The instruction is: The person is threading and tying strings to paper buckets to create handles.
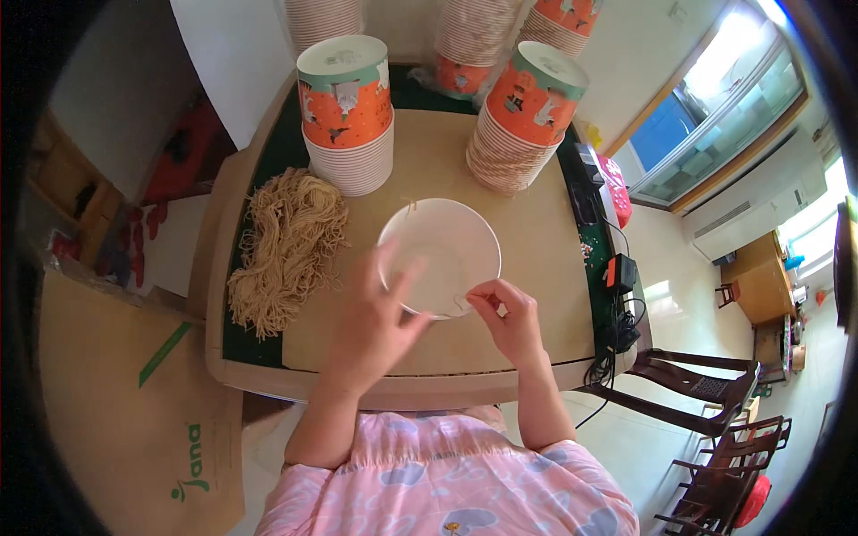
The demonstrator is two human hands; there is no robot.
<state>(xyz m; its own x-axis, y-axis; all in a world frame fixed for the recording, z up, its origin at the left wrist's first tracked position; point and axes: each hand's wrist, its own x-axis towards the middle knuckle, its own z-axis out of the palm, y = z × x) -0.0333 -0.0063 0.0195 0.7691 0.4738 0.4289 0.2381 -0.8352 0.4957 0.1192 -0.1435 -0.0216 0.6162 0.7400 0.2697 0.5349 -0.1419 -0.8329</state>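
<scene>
The right hand (509,322) pinches a thin curved strand (458,302) at the near rim of the white round bucket (447,241); the blurred left hand (379,317) spreads, perhaps for steadying.

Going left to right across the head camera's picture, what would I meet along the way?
By their middles: brown cardboard carton, bundle of tan strings, front left stack of orange-patterned cups, open white cup, person's right hand, small orange-and-black box.

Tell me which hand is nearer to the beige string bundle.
Left. The left hand is just right of the beige string bundle, by the white bucket; the right hand is farther right, at the bucket's near rim.
</scene>
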